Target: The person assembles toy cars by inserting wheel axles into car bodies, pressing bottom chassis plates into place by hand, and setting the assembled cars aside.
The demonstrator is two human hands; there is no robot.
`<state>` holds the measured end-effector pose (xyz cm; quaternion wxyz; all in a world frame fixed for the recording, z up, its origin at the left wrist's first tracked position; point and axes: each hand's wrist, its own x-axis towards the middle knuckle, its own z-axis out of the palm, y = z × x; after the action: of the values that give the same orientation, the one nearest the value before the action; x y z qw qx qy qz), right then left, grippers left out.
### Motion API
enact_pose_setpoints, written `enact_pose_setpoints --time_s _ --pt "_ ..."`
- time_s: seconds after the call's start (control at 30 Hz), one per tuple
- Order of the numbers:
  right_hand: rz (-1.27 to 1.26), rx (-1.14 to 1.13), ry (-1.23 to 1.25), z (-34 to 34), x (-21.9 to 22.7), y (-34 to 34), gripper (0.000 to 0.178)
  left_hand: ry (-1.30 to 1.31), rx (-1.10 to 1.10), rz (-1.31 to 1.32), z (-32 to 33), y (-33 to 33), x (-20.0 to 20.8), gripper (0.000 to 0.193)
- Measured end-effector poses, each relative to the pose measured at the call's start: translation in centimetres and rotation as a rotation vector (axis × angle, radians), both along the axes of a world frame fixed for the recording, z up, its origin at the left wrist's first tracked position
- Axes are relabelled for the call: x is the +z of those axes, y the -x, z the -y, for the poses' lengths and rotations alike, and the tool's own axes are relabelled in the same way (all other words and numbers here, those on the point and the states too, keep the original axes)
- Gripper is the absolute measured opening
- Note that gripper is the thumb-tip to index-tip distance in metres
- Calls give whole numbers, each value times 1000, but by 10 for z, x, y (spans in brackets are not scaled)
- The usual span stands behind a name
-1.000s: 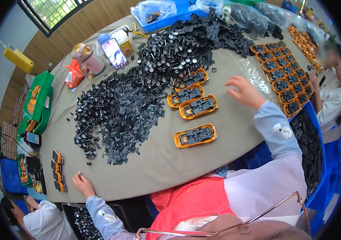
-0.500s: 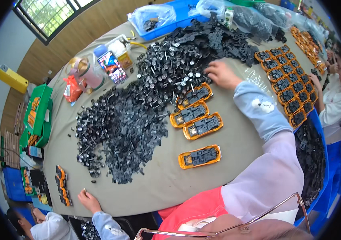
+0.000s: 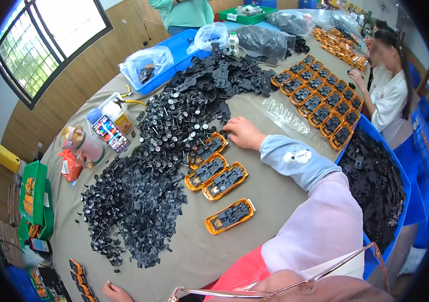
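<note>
My right hand (image 3: 243, 133) reaches to the right edge of a pile of black wheels on metal axles (image 3: 174, 118). Its fingers bend down, close together; whatever they grip is hidden. Just beside the fingertips lies an orange toy car shell with a black chassis (image 3: 209, 150). Two more shells, a middle one (image 3: 207, 171) and a right one (image 3: 226, 180), lie against it, while another shell (image 3: 230, 216) sits apart, nearer me. My left hand (image 3: 117, 293) rests at the lower edge, partly cut off, fingertips pinched; a small pale spot shows there. Next to it stands a row of orange toy cars (image 3: 81, 282).
Small flat black pieces (image 3: 149, 211) are heaped left of the shells. Black chassis plates (image 3: 224, 75) lie behind. Rows of filled orange shells (image 3: 320, 95) stand at right, near a co-worker (image 3: 388, 90). A blue bin (image 3: 401, 201) holds black parts. A phone (image 3: 109, 133) leans at left.
The view has turned, so the table appears shifted left and lower. My right hand stays by the wheel pile, its fingers now more bent. My left hand is now mostly out of view.
</note>
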<state>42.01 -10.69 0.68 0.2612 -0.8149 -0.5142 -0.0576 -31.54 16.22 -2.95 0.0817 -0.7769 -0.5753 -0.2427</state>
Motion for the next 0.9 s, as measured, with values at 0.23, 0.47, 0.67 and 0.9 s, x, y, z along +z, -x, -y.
enact_pose_setpoints --time_s 0.23,0.47,0.67,0.9 --pt "19 -228 -381 21 -9 -56 31 5 81 -63 -2 13 -4 25" --pt "73 -818 -129 44 -9 -131 60 4 94 -24 -7 14 -13 25" --pt "70 -755 -57 29 -11 -157 50 51 105 57 -4 4 -13 19" --pt "177 -68 -318 -73 55 -49 44 50 108 64 3 1 5 18"
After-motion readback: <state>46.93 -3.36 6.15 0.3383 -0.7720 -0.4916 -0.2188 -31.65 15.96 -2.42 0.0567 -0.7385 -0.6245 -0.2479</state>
